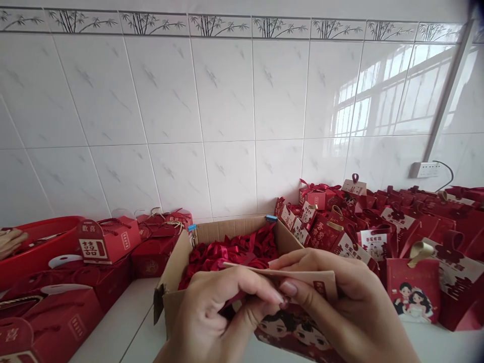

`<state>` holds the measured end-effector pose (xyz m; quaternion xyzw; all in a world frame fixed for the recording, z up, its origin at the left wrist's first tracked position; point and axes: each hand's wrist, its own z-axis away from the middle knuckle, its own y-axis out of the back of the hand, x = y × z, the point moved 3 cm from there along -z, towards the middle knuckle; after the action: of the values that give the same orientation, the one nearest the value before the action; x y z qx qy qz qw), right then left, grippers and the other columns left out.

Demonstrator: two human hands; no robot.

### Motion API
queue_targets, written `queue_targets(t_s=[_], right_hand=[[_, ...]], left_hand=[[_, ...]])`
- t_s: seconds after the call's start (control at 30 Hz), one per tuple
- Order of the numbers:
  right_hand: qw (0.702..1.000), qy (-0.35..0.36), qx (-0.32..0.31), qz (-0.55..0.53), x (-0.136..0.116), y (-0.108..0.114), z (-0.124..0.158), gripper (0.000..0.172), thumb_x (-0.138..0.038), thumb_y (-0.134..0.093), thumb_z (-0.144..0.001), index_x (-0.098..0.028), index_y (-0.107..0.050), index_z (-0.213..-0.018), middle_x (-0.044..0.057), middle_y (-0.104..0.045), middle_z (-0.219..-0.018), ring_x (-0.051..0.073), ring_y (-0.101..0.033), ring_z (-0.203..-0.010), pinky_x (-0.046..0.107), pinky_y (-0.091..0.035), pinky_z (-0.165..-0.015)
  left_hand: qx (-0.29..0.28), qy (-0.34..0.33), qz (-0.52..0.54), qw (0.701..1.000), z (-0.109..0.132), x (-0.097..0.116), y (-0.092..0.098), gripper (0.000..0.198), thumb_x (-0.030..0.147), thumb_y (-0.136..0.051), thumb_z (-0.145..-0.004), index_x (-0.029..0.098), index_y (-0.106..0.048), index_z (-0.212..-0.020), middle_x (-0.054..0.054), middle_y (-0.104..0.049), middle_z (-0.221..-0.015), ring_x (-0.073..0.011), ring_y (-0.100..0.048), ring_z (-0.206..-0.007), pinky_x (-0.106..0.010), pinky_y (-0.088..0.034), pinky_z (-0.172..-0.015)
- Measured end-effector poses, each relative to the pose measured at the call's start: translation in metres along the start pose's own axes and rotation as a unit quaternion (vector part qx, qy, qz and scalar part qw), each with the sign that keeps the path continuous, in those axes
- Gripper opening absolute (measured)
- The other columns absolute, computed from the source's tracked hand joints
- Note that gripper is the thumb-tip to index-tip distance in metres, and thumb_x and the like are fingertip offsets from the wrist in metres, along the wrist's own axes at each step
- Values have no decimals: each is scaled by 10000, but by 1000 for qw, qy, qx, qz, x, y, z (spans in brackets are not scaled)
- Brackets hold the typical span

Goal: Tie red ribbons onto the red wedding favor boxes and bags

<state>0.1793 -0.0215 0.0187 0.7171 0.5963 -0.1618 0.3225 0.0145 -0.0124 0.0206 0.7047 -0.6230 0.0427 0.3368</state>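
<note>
In front of me both hands close around a small red gift box [291, 335] printed with cartoon faces, its cream top flap [310, 277] tilted toward me. My left hand [223, 312] has its thumb and index finger pinched together at the top of the box. My right hand [340, 307] grips the flap, its thumb on the near side and its fingers behind. Dark red material shows beneath my left fingers, mostly hidden. Just behind my hands stands an open cardboard carton [223, 229] full of dark red ribbons [234, 249].
Several red gift boxes with ribbon loops [414, 290] crowd the right side. Red handled boxes [109, 239] and a red basin [56, 227] stand at left, where another person's hand [13, 242] shows. A tiled wall [227, 101] with a socket [425, 170] closes the back.
</note>
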Motion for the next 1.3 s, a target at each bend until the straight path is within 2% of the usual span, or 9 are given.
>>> queue_targets(t_s=[0.27,0.4,0.5,0.67,0.93,1.03,1.13,1.23,1.3], right_hand=[[999,-5,-21,-33,2,-3,-3,99,-168,-629,-820,-184,-726,-824,45,-742,-857,160,-711,-740,198,-575,-634],[999,-9,20,-48,6,0,-3,110,-191,-627,-832,-196,-724,-882,42,-745,-849,156,-705,-731,184,-562,-594],[998,-2,47,-29,7,2,-3,116,-202,-609,-844,-199,-722,-872,44,-741,-841,156,-698,-725,183,-558,-579],[1000,27,9,10,5,-1,-3,115,-190,-591,-853,-192,-706,-855,60,-735,-878,170,-703,-785,204,-577,-635],[998,46,-7,30,3,-1,-5,119,-165,-582,-861,-189,-691,-901,41,-732,-869,142,-698,-765,174,-560,-631],[998,55,-16,33,3,-2,-4,114,-157,-582,-862,-189,-692,-863,43,-730,-882,145,-696,-796,177,-559,-661],[997,59,-20,38,3,-4,-5,124,-150,-572,-866,-180,-692,-854,39,-717,-800,146,-690,-748,191,-556,-654],[997,52,-22,51,3,-5,-5,121,-163,-572,-869,-177,-693,-864,30,-702,-734,137,-671,-664,193,-539,-597],[997,55,-25,49,3,-6,-5,96,-166,-604,-853,-179,-696,-876,29,-713,-757,132,-669,-657,191,-534,-591]], left_hand=[[-6,-14,16,1000,-2,3,-2,175,53,-657,-770,228,-664,-770,57,-710,-652,-78,-662,-536,-117,-520,-509],[6,-60,0,998,-4,6,3,220,5,-643,-757,217,-680,-798,35,-749,-736,-100,-705,-633,-137,-572,-614],[25,-104,-38,993,-7,8,5,242,-16,-643,-746,208,-702,-816,21,-757,-732,-103,-711,-633,-131,-579,-627],[22,-114,-92,989,-11,7,3,236,4,-650,-745,216,-725,-819,24,-766,-744,-111,-720,-636,-127,-583,-624],[24,-96,-85,991,-12,7,7,204,22,-649,-753,212,-714,-783,28,-761,-723,-108,-709,-604,-127,-578,-585],[27,-91,-82,992,-13,7,8,205,23,-641,-756,212,-711,-791,24,-761,-743,-110,-713,-634,-131,-581,-608],[40,-84,-108,990,-11,7,8,181,48,-647,-758,219,-697,-794,34,-746,-730,-87,-689,-598,-106,-552,-562],[96,-39,-176,979,-6,5,10,110,131,-687,-743,212,-618,-772,70,-623,-571,-46,-563,-436,-94,-459,-421],[150,2,-215,965,-2,3,13,201,210,-721,-717,212,-521,-735,90,-481,-513,-43,-469,-394,-117,-410,-381]])
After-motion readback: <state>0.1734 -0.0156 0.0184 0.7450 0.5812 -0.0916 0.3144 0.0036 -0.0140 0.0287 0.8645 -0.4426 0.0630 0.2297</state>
